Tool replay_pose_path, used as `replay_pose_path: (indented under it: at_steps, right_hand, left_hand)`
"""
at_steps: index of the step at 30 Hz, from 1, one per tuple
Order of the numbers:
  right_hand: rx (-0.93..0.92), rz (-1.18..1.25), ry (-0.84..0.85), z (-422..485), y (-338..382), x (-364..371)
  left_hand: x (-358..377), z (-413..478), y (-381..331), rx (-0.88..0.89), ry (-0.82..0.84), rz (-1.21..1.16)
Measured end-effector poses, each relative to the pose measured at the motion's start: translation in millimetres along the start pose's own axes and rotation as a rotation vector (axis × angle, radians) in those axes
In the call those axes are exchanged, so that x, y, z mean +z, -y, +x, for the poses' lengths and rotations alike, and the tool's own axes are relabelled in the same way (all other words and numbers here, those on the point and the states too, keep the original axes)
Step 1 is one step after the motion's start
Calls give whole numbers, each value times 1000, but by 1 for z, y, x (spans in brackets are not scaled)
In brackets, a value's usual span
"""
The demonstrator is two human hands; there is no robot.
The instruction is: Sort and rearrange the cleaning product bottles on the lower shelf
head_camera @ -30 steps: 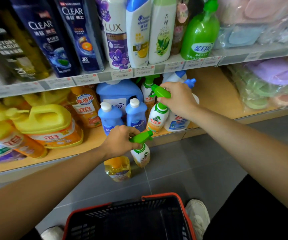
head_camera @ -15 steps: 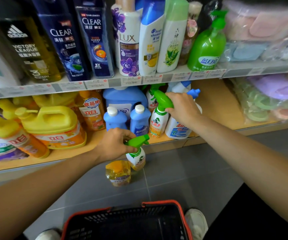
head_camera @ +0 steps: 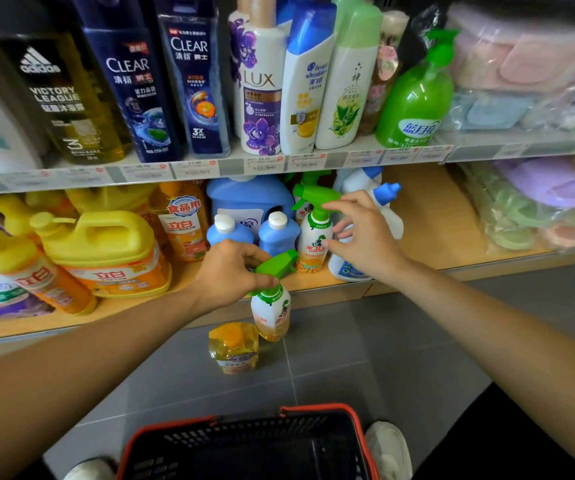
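My left hand [head_camera: 232,271] grips the green trigger head of a spray bottle [head_camera: 272,313], which hangs in front of the lower shelf's edge above the floor. My right hand [head_camera: 362,237] is open, fingers spread, just to the right of a second green-topped spray bottle [head_camera: 315,237] that stands on the lower shelf [head_camera: 428,223]; fingertips are near its trigger and body. Behind my right hand stand white bottles with blue caps [head_camera: 384,199]. Two small blue bottles [head_camera: 277,233] and a large blue jug [head_camera: 248,199] stand to the left.
A yellow refill pouch [head_camera: 234,348] stands on the grey floor below the held bottle. Yellow detergent jugs [head_camera: 106,251] fill the shelf's left part. A red-rimmed black basket [head_camera: 358,427] sits by my feet. Shampoo bottles [head_camera: 261,81] line the upper shelf; bagged goods [head_camera: 538,202] lie at right.
My right hand has let go of the shelf spray bottle and opened beside it. My left hand still holds its spray bottle, shifted slightly up.
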State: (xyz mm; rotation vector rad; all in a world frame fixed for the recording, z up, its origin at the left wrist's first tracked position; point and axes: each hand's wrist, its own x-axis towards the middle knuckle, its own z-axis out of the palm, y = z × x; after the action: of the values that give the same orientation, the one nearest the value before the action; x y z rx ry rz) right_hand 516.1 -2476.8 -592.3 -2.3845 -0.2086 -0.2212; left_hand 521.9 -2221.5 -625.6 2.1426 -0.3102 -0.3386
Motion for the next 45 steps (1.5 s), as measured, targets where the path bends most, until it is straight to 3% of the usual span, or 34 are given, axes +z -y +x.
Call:
replay_pose_path:
  at_steps: [2,7,14,17,22,28,32,40,45]
  right_hand:
    - [41,71,29,-12,4,4]
    - [118,104,287,-41,11,23]
    - [-29,-238,75,-53,22,44]
    - [-33,-233,51,-52,20,47]
    - [-62,37,36,-48,11,45]
    - [-58,239,30,-41,13,43]
    - [-3,309,53,-40,15,41]
    - [8,265,61,-31,23,16]
    - [36,277,-23,-18,14,-1]
  left_hand:
    - [0,3,-8,-28,-55,-59]
    - [-1,7,-34,-135,-192,-296]
    - [-1,5,-67,-237,-254,-578]
    - [1,2,-72,-275,-247,-643]
    - [1,3,-75,-305,-189,-688]
    - [-20,12,-68,-165,202,-672]
    - [-28,15,-60,-141,324,-801]
    - [3,19,-65,-235,239,-1022]
    - [-2,29,-65,-249,174,-907]
